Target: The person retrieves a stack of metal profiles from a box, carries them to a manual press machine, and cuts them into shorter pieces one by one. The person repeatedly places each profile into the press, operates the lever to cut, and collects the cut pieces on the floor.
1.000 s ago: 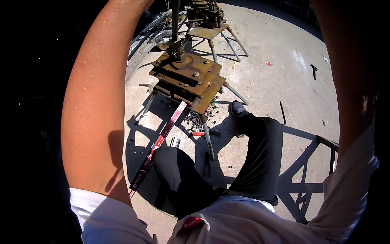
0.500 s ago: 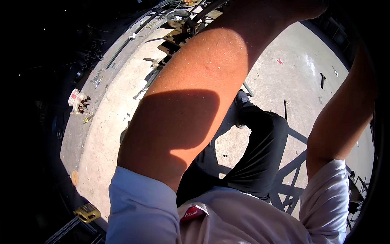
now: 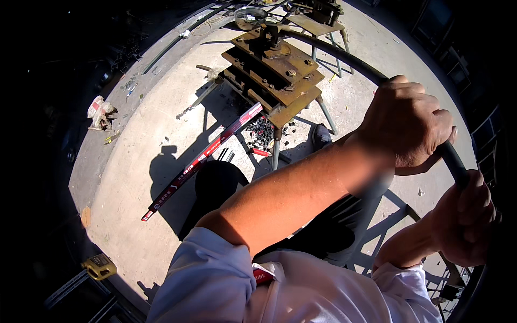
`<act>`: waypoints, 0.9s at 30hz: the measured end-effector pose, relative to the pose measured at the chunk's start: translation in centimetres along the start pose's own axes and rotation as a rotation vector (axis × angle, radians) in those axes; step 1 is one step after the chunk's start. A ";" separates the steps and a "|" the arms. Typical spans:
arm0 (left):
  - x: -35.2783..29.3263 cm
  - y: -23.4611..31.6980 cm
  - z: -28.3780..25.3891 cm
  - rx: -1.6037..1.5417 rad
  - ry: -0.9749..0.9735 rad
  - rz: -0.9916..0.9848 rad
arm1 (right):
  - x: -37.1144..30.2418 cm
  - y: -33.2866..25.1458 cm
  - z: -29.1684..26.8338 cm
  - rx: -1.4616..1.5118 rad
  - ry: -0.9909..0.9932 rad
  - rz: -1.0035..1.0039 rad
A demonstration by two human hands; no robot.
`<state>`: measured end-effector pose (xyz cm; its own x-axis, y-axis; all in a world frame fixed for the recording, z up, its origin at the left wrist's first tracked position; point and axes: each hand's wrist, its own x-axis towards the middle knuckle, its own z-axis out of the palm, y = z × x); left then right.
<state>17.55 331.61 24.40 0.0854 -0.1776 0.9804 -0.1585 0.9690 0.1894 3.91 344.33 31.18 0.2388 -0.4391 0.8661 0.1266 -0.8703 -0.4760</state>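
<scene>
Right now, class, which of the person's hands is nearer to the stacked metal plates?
Left. The left hand grips the dark bar on the side toward the stacked metal plates; the right hand holds it farther out from them.

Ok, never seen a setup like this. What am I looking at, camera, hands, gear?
No robot here: a person works bare-handed, filmed by the left of two head-worn fisheye cameras looking down, so straight edges bend. The left hand and right hand both grip a long dark bar, the right nearer its lower end. The bar's other end meets the top of a rusty fixture of stacked, bolted plates on legs. A long red strip reaches its near edge; whether it goes in, I can't tell. Small dark scraps litter the concrete floor beneath.
</scene>
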 end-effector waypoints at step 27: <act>-13.0 2.4 -4.9 -0.021 -0.458 -0.083 | -16.1 0.8 5.0 -0.249 0.267 0.375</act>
<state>20.87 337.06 11.83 -0.3470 -0.3074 0.8860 -0.1488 0.9508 0.2716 4.98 351.86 16.10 -0.0345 -0.7440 0.6673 -0.1612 -0.6548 -0.7384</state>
